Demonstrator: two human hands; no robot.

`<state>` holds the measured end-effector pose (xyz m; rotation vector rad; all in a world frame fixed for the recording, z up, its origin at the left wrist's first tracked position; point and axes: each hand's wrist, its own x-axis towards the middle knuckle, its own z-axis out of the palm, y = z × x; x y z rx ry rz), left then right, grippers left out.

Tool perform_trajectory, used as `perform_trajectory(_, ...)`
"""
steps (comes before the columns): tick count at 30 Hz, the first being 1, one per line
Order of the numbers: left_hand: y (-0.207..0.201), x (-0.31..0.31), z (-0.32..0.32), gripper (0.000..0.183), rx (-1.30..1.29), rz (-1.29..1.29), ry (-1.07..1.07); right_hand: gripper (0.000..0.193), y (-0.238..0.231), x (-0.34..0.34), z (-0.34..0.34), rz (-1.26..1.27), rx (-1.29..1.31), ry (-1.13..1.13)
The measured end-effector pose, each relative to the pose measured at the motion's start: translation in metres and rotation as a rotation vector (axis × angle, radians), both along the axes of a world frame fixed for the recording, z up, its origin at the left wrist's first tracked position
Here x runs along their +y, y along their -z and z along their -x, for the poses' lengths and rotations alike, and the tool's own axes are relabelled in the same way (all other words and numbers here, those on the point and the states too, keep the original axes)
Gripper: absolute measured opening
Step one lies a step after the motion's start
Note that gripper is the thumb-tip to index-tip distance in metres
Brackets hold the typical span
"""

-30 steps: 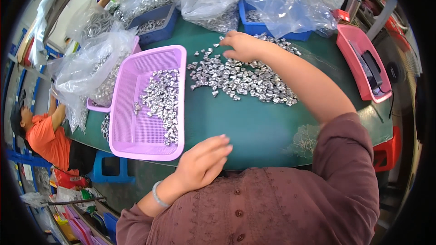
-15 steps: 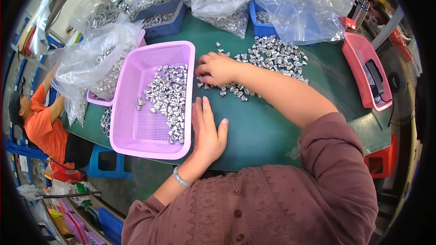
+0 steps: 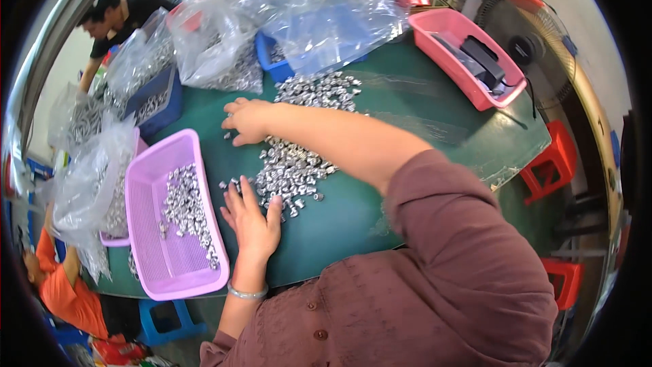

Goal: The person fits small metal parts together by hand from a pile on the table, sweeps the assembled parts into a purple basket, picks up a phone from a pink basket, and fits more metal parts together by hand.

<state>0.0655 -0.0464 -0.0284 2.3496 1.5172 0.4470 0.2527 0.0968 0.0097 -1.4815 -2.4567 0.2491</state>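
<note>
Small silvery metal fittings point(image 3: 292, 170) lie in a loose pile on the green table. My left hand point(image 3: 255, 230), a bracelet at its wrist, rests at the near left side of the pile with its fingers spread. A few fittings lie at its fingertips. Over the left side of the pile reaches my right hand point(image 3: 248, 121), fingers apart and nothing visible in them; a stray fitting lies just below its fingers. To the left of both hands stands a purple mesh basket point(image 3: 193, 287), with more of the same fittings point(image 3: 187, 207) heaped along its right side.
Clear plastic bags point(image 3: 224, 47) of metal parts and blue bins point(image 3: 163, 112) line the far side. A pink basket point(image 3: 424, 24) holding a black object stands at the far right, near a fan point(image 3: 526, 47). Two other people are at the left. Red stools point(image 3: 553, 163) stand right.
The view has swung right, so the basket sits further left. My right hand's curled fingers have spread. My left hand has left the basket's side and now lies by the fittings.
</note>
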Motion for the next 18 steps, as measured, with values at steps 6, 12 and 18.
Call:
perform_trajectory(6,-0.007,0.001,-0.001,0.079,0.07,0.041,0.052,0.039,0.014,-0.011,0.002,0.058,-0.005,-0.064)
perform_trajectory(12,-0.012,-0.011,0.0,0.076,0.058,0.037,0.132,0.026,-0.006,-0.089,-0.015,-0.125,-0.052,-0.258)
perform_trajectory(18,-0.016,-0.035,0.008,0.072,-0.061,-0.057,0.197,0.021,-0.116,-0.164,-0.164,-0.108,-0.078,0.607)
